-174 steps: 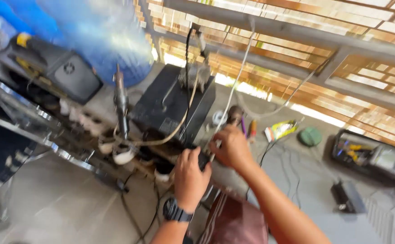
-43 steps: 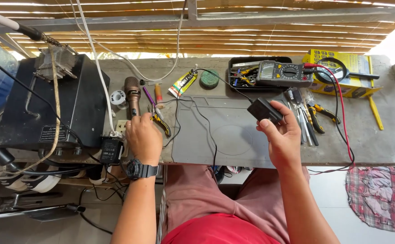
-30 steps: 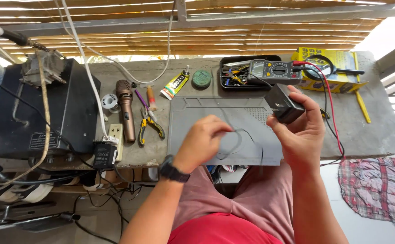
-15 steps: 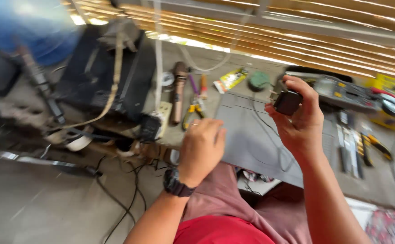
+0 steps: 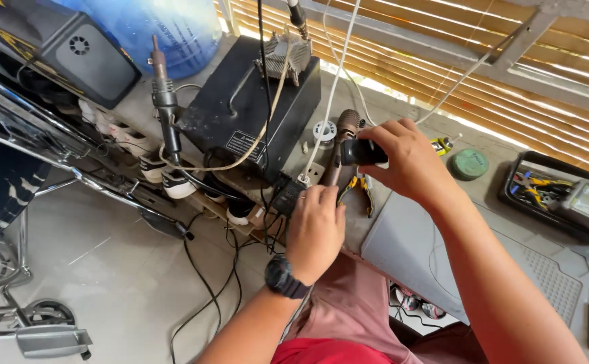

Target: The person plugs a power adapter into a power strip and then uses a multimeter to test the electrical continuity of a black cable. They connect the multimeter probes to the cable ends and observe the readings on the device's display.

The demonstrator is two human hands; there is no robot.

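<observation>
The fingers of the right hand point(image 5: 409, 162) are wrapped round a small black block point(image 5: 362, 152), apparently a power adapter, and hold it in the air just above the left part of the surface point(image 5: 436, 236), close to the brown cylindrical tool point(image 5: 343, 138) lying there. The fingers of the left hand point(image 5: 316, 226) are curled down at a black plug or socket block point(image 5: 285, 195) at the surface's front edge; whether they pinch anything cannot be told, since the hand's back hides them.

Several cables cross this corner. Judging from the crowding, a tug on the plug could drag the white cord point(image 5: 335, 74) or the beige cable point(image 5: 267, 108) and shift whatever they join. The adapter is held by one hand only, over the yellow-handled pliers point(image 5: 356, 192); a slip would drop it on them or off the edge to the floor. The soldering-type wand point(image 5: 165, 108) standing in its holder is near the left forearm's path, and brushing it looks like a risk if it is hot.

The black box unit point(image 5: 247, 114) carries a small white rectangular label point(image 5: 244, 143) on its front face. A second dark case point(image 5: 82, 57), top left, has a yellow-and-black warning stripe along its edge. A small yellow-labelled tube point(image 5: 441, 143) and a round green tin point(image 5: 470, 164) sit behind the right hand.
</observation>
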